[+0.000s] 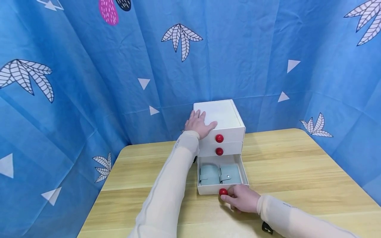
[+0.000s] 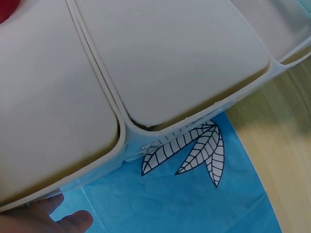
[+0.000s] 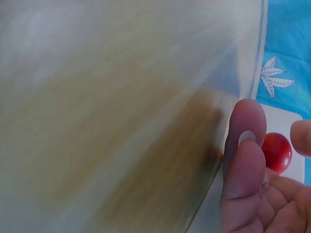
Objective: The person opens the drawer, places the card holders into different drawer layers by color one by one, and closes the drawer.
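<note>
A small white drawer cabinet [image 1: 218,114] with red round knobs stands against the curtain. My left hand [image 1: 197,125] rests spread on its top left edge; only some fingertips show in the left wrist view. The bottom drawer [image 1: 208,189] is pulled out, and two pale teal wallet-like cases [image 1: 230,174] with snap straps lie side by side in it. At the drawer's front, my right hand [image 1: 244,197] has thumb and fingers on either side of the red knob [image 1: 223,191]. The right wrist view shows the knob [image 3: 278,153] between them, partly covered by the fingers.
The upper two drawers are closed, each with a red knob [image 1: 219,138]. A wooden table [image 1: 143,185] carries the cabinet. Blue patterned curtain [image 1: 238,59] hangs behind the table and along both sides.
</note>
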The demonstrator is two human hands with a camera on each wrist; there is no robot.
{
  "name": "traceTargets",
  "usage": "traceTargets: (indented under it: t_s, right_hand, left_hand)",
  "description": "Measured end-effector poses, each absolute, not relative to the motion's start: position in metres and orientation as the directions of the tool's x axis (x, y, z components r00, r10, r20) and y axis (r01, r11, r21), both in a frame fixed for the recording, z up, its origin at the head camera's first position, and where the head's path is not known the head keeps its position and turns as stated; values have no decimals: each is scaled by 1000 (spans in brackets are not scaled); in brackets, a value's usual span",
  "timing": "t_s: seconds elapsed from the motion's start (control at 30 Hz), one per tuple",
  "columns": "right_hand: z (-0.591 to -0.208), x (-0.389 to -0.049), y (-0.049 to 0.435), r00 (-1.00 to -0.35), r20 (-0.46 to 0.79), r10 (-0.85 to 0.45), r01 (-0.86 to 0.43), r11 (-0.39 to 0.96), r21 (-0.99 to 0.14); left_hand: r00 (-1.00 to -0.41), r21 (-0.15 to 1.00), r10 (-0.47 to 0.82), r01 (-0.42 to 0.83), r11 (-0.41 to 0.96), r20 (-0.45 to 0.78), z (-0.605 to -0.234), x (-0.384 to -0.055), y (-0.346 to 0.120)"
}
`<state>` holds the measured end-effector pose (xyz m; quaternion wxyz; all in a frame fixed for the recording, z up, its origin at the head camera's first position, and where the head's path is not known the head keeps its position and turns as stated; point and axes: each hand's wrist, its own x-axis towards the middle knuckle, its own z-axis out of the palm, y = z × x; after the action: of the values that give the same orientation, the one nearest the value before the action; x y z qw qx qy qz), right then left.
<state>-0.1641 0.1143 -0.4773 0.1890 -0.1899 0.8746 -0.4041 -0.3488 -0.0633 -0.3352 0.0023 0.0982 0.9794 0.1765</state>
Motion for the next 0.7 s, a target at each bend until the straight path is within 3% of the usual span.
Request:
traceTargets:
  t_s: [0.47, 0.7]
  right_hand:
    - [-483, -159, 108, -854, -333, -400, 208, 323, -923]
    - [-486, -161, 107, -834, -363, -414, 257, 290, -922]
  left_hand:
    - [-982, 351, 190, 183, 918, 16, -339, -354, -64]
    - [-981, 351, 190, 189, 917, 30, -336, -350, -64]
